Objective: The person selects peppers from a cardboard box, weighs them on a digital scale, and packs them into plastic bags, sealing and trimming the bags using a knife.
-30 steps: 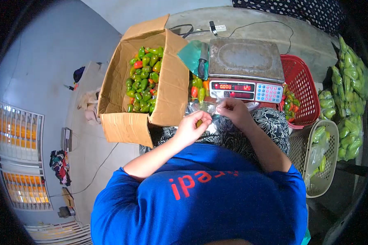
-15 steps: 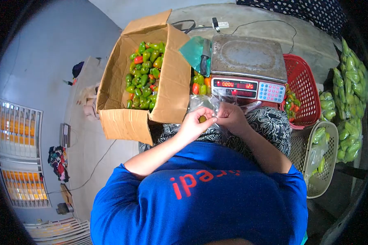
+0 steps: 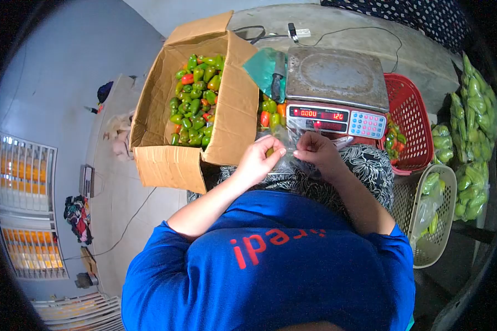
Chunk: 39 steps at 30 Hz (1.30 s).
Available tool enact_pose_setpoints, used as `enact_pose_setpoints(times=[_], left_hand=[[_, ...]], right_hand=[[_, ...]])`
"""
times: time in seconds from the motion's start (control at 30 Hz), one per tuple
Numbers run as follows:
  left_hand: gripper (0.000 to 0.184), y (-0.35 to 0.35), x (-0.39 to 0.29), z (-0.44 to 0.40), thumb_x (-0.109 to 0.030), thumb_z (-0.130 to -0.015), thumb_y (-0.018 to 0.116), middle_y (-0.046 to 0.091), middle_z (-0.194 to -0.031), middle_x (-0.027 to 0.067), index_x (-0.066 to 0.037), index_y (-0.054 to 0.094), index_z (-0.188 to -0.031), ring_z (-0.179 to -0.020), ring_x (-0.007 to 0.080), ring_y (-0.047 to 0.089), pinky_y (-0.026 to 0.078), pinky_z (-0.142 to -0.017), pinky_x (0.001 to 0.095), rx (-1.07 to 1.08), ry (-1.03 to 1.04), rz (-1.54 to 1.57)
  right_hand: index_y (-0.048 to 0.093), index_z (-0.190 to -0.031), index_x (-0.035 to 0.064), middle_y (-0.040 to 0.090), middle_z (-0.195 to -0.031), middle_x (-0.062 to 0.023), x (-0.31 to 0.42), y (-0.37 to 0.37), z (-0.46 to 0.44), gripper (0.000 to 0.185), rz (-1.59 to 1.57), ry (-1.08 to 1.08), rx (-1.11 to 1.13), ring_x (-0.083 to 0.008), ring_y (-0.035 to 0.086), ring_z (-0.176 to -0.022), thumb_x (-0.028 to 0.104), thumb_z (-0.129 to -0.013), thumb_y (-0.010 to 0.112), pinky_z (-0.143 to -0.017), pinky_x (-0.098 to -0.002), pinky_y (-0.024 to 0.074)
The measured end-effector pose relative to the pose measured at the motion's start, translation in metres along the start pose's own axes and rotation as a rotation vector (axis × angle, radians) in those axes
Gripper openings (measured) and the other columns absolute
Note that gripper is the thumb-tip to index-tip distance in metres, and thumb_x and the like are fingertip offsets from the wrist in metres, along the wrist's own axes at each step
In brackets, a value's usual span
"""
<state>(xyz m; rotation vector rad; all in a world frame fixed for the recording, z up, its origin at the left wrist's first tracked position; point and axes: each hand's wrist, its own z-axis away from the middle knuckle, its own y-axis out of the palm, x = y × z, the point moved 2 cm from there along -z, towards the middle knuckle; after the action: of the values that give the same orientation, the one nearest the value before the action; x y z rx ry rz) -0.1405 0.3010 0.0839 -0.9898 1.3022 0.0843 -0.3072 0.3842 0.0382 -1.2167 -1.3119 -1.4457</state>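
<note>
Over my lap, my left hand and my right hand are a short way apart, fingers curled into pinches. Between them hangs a clear plastic bag, its edges gripped by the fingertips. A small greenish patch, perhaps a pepper, shows by the left fingers, mostly hidden. Just beyond the hands is a digital scale with a bare metal plate and lit red digits. Left of it, green and red peppers lie in an open cardboard box. More peppers show between box and scale.
A red basket with peppers stands right of the scale, and a beige basket sits nearer me. Bagged green vegetables line the far right. A dark-handled knife lies on teal plastic. A cable runs behind the scale.
My hands have moved apart from nearly touching, the left slightly leftward and the right slightly rightward. The clear bag between them shows more.
</note>
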Motion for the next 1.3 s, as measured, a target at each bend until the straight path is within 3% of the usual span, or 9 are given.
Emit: enact_pose_setpoints(times=[0.2,0.5,0.6,0.77,0.9,1.0,1.1,1.2,1.3], left_hand=[[0.012,0.003,0.005,0.003,-0.013,-0.083,0.060,0.057,-0.081,0.0064,-0.001,0.059,-0.085,-0.084,0.0154,0.055,0.041,-0.078,0.0270,-0.074,-0.016,0.100],[0.010,0.005,0.001,0.005,-0.011,-0.084,0.059,0.057,-0.079,0.0049,-0.001,0.058,-0.084,-0.081,0.0134,0.055,0.043,-0.075,0.0259,-0.053,-0.011,0.035],[0.010,0.007,0.010,0.005,-0.011,-0.085,0.058,0.057,-0.080,0.0023,-0.002,0.058,-0.087,-0.080,0.0105,0.054,0.043,-0.073,0.0250,-0.031,-0.044,0.128],[0.013,0.022,0.025,0.007,-0.015,-0.089,0.058,0.060,-0.085,-0.0010,-0.003,0.058,-0.093,-0.081,0.0058,0.053,0.043,-0.073,0.0220,0.136,-0.169,0.488],[0.014,0.013,0.020,0.005,-0.017,-0.090,0.056,0.061,-0.088,-0.0011,-0.003,0.060,-0.092,-0.084,0.0060,0.054,0.043,-0.077,0.0224,0.244,-0.230,0.506],[0.014,0.016,0.017,0.001,-0.017,-0.089,0.057,0.060,-0.086,0.0009,-0.003,0.060,-0.087,-0.084,0.0091,0.054,0.042,-0.076,0.0247,0.172,-0.066,0.357],[0.014,0.001,0.010,-0.001,-0.016,-0.086,0.058,0.058,-0.081,0.0042,-0.002,0.059,-0.083,-0.082,0.0132,0.054,0.042,-0.076,0.0269,0.118,0.028,-0.068],[0.015,-0.014,0.021,-0.002,-0.014,-0.084,0.058,0.055,-0.077,0.0059,-0.001,0.056,-0.079,-0.080,0.0150,0.053,0.042,-0.075,0.0273,-0.050,0.010,-0.023],[0.015,-0.032,0.026,-0.009,-0.013,-0.086,0.055,0.055,-0.075,0.0067,-0.001,0.055,-0.078,-0.076,0.0163,0.055,0.043,-0.070,0.0288,-0.193,-0.036,0.019]], right_hand=[[0.057,-0.084,0.0043,0.054,-0.072,0.0036,-0.002,0.007,0.001,0.009,0.053,0.085,0.158,-0.0037,0.050,-0.066,0.005,-0.078,0.064,-0.059,-0.0202,0.0400],[0.054,-0.070,0.0049,0.051,-0.065,0.0058,0.002,0.009,0.004,0.015,0.365,0.001,0.068,-0.0002,0.043,-0.060,0.009,-0.078,0.067,-0.053,-0.0189,0.0352],[0.053,-0.066,0.0044,0.051,-0.060,0.0007,0.002,0.006,0.002,0.021,0.326,-0.048,0.039,-0.0066,0.045,-0.055,0.014,-0.076,0.068,-0.050,-0.0256,0.0367],[0.053,-0.067,0.0060,0.051,-0.065,0.0039,-0.005,0.009,0.002,0.019,0.157,-0.028,0.129,-0.0036,0.043,-0.058,0.011,-0.077,0.068,-0.051,-0.0216,0.0346],[0.053,-0.073,0.0062,0.053,-0.069,0.0035,-0.013,0.012,0.000,0.016,-0.016,0.034,0.165,-0.0034,0.045,-0.063,0.014,-0.080,0.066,-0.056,-0.0214,0.0369],[0.053,-0.076,0.0076,0.052,-0.071,0.0041,0.004,0.011,0.000,0.014,-0.010,0.001,0.041,-0.0045,0.046,-0.066,0.016,-0.082,0.062,-0.061,-0.0227,0.0391],[0.054,-0.080,0.0091,0.053,-0.074,0.0032,0.022,-0.001,0.002,0.012,-0.259,0.180,-0.163,-0.0071,0.048,-0.071,0.019,-0.084,0.060,-0.065,-0.0240,0.0407],[0.056,-0.085,0.0104,0.054,-0.077,0.0016,0.007,-0.030,-0.006,0.011,-0.591,0.033,-0.104,-0.0091,0.050,-0.073,0.021,-0.083,0.060,-0.065,-0.0240,0.0409],[0.057,-0.093,0.0072,0.055,-0.078,-0.0012,0.001,-0.037,-0.011,0.019,-0.246,0.090,0.012,-0.0124,0.052,-0.075,0.024,-0.083,0.060,-0.065,-0.0271,0.0421]])
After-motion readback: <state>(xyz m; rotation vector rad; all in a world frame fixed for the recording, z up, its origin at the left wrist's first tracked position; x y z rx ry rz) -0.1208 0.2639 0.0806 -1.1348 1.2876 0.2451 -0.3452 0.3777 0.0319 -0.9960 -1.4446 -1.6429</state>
